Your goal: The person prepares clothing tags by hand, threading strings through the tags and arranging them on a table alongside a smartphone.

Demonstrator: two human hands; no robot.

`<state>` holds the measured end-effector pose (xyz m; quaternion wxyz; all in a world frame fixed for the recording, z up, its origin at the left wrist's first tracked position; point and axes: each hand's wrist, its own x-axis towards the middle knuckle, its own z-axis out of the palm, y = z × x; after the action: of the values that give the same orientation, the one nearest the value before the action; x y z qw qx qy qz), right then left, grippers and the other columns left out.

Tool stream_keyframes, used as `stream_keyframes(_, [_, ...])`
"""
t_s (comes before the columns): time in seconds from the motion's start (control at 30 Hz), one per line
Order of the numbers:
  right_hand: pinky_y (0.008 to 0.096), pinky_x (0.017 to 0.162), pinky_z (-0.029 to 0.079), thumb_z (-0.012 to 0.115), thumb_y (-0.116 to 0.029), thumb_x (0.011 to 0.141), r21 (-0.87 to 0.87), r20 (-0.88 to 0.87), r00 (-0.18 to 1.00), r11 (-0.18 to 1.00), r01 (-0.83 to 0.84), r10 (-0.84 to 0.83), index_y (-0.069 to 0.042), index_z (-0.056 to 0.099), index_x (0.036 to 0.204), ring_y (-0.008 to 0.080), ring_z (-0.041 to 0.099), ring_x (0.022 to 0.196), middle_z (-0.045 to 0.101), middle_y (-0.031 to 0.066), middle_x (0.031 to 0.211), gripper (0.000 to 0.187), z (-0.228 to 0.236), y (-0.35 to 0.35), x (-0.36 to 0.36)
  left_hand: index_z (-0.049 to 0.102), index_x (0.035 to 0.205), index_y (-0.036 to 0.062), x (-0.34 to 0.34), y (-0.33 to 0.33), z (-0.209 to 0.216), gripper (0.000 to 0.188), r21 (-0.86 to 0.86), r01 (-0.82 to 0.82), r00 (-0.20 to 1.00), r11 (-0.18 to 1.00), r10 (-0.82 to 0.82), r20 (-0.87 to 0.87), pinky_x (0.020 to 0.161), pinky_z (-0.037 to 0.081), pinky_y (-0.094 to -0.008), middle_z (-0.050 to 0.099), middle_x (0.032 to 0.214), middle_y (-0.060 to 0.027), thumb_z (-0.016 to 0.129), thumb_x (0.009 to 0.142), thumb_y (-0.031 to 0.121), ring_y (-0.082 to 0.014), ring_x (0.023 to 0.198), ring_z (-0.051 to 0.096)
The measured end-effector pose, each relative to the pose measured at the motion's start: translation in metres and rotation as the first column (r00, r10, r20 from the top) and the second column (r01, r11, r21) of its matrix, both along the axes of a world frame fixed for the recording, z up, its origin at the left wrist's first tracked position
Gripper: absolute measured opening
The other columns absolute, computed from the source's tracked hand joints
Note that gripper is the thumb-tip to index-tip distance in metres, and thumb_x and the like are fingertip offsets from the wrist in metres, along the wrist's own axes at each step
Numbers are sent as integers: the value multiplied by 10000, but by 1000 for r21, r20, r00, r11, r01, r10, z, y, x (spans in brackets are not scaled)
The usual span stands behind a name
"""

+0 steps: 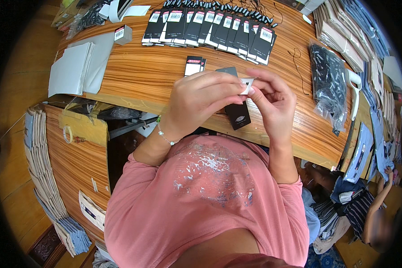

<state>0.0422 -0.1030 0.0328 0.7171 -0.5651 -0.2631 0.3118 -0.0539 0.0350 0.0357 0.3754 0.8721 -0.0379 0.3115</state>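
Observation:
My left hand (203, 96) and my right hand (274, 96) meet above the near edge of the table. Between their fingertips is a small white tag (247, 84) with a dark spot on it, which both hands pinch. Just below the fingers a black hang tag (239, 117) shows; I cannot tell whether it hangs from the hands or lies on the table. A grey-black card (228, 70) is partly covered by my left fingers. Beyond my left hand lies a small stack of tags (193, 65) with white labels and red tops.
A fanned row of black hang tags (210, 29) with strings spans the far side of the wooden table (129, 73). White sheets (71, 71) and a small box (123, 34) lie left. A bag of black strings (328, 80), a white scanner (353, 85) and folded garments (339, 31) are right.

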Motion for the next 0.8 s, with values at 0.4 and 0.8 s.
stream_keyframes(0.4, [212, 711, 417, 569, -65, 816, 6, 8, 1000, 1000, 13, -13, 0, 560, 808, 84, 506, 775, 534, 32, 815, 66, -14, 1, 5, 647, 785, 152, 7, 11, -2, 174, 487, -30, 990, 873, -43, 137, 701, 407, -316, 591, 800, 42, 621, 613, 157, -145, 775, 536])
stream_keyframes(0.8, [210, 696, 394, 584, -107, 808, -167, -8, 987, 973, -162, 163, -22, 580, 745, 92, 499, 798, 538, 35, 855, 106, -24, -4, 19, 628, 781, 123, 6, 12, -9, 165, 484, 60, 985, 873, -129, 110, 645, 426, -304, 586, 793, 29, 610, 617, 138, -140, 729, 559])
